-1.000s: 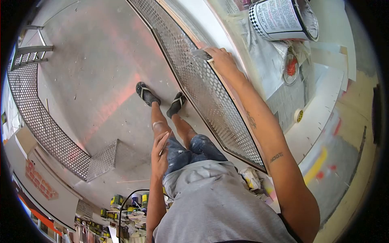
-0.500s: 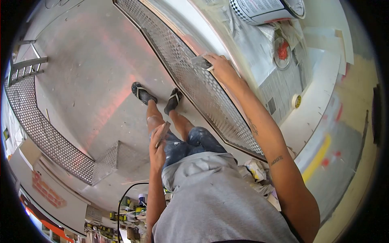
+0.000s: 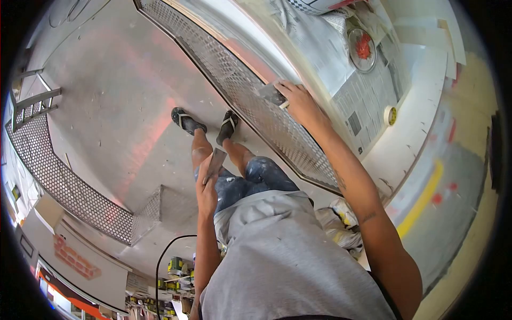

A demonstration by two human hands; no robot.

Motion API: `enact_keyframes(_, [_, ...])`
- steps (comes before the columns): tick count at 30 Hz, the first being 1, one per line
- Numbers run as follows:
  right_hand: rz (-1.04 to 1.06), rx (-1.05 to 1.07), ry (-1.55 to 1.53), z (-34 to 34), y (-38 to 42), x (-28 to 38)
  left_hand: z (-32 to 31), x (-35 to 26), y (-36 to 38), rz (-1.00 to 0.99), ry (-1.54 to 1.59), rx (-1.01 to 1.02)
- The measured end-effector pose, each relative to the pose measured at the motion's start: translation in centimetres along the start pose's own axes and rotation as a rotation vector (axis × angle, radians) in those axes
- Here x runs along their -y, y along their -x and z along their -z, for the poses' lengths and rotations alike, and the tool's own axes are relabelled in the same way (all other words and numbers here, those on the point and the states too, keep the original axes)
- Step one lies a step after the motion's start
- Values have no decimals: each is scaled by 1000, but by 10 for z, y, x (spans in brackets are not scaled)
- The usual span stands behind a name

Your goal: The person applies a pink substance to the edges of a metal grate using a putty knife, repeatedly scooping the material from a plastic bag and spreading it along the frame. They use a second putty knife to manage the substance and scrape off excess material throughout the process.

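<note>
My right hand [image 3: 304,104] grips a flat dark putty spreader [image 3: 272,95] with a pale strip along one edge. It is at the edge of the white panel [image 3: 274,50], over the perforated metal screen [image 3: 245,85]. Lower down, in front of my thigh, my left hand [image 3: 207,189] is closed on a flat rectangular grey scraper blade [image 3: 215,160], which points up and away from me. Past my right hand, a round clear dish [image 3: 362,50] with red paste in it sits on newspaper [image 3: 368,106].
A roll of tape [image 3: 390,116] lies on the white surface to the right. Above the dish is a partly cut-off paint can [image 3: 320,4]. A second perforated screen [image 3: 69,176] and a ladder [image 3: 37,98] stand at left. Tins [image 3: 173,266] and a black cable [image 3: 165,248] are at lower left.
My right hand has shifted slightly right and down in view, with the spreader's face turned more toward me. The blade in my left hand has tipped up and shows more of its flat side.
</note>
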State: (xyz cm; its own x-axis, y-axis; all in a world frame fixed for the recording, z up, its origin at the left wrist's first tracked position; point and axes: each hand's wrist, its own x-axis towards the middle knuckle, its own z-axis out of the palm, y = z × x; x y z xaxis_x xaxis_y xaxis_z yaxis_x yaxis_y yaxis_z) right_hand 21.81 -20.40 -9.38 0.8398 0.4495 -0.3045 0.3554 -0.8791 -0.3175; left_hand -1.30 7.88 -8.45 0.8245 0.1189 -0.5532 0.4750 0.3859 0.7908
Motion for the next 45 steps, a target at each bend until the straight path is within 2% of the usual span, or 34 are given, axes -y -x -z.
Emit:
enact_keyframes(7, [-15, -38, 58, -1, 32, -2, -24, -20, -15, 109, 256, 41])
enact_keyframes(8, [-18, -43, 57, 9, 36, 6, -25, -18, -20, 128, 367, 93])
enact_keyframes(10, [-197, 251, 159, 36, 47, 29, -30, -21, -26, 139, 475, 149])
enact_keyframes(11, [-197, 247, 159, 49, 57, 45, -37, -30, -26, 187, 570, 187])
enact_keyframes(13, [-194, 15, -91, 73, 81, 78, -54, -43, -30, 229, 670, 220])
enact_keyframes(14, [-190, 19, -90, 83, 88, 89, -63, -49, -33, 336, 744, 202])
enact_keyframes(16, [-68, -164, -438, 100, 98, 109, -77, -38, -37, 510, 829, 152])
enact_keyframes(17, [-67, -168, -437, 105, 102, 118, -87, -37, -40, 574, 841, 117])
enact_keyframes(19, [131, -226, -707, 109, 109, 135, -95, -45, -37, 668, 956, 189])
enact_keyframes(21, [219, -173, -773, 90, 115, 137, -109, -56, -37, 705, 1009, 143])
enact_keyframes(23, [243, -450, -796, 40, 115, 134, -108, -52, -42, 528, 899, 33])
enact_keyframes(25, [304, -241, -618, 48, 101, 120, -91, -86, -45, 178, 655, 116])
enact_keyframes(27, [514, -226, -519, 54, 90, 119, -85, -113, -43, 164, 585, 41])
enact_keyframes(28, [521, -213, -526, 52, 86, 122, -82, -119, -42, 164, 589, 26])
enact_keyframes(30, [781, -271, -513, 47, 71, 127, -76, -124, -41, 230, 594, -5])
enact_keyframes(31, [791, -263, -516, 31, 67, 120, -72, -122, -41, 225, 600, -16])
enact_keyframes(32, [728, -274, -533, 4, 64, 105, -69, -117, -41, 191, 592, 4])
enact_keyframes(34, [494, -181, -569, 8, 35, 104, -63, -116, -37, 169, 614, 45])
enact_keyframes(35, [524, -91, -396, 16, 16, 97, -59, -110, -30, 163, 625, 44])
enact_keyframes(36, [552, 0, -224, 20, -4, 88, -55, -100, -25, 128, 531, 149])
enact_keyframes(37, [469, -94, -238, 15, -23, 81, -52, -94, -22, 98, 435, 249])
enact_keyframes(40, [230, -277, -329, 5, -96, 70, -55, -95, -16, 101, 466, 207])
enact_keyframes(43, [239, -256, -226, -12, -166, 44, -46, -77, -16, 116, 506, 143])
enact_keyframes(45, [239, -196, 1, -28, -194, 29, -36, -66, -11, 129, 533, 102])
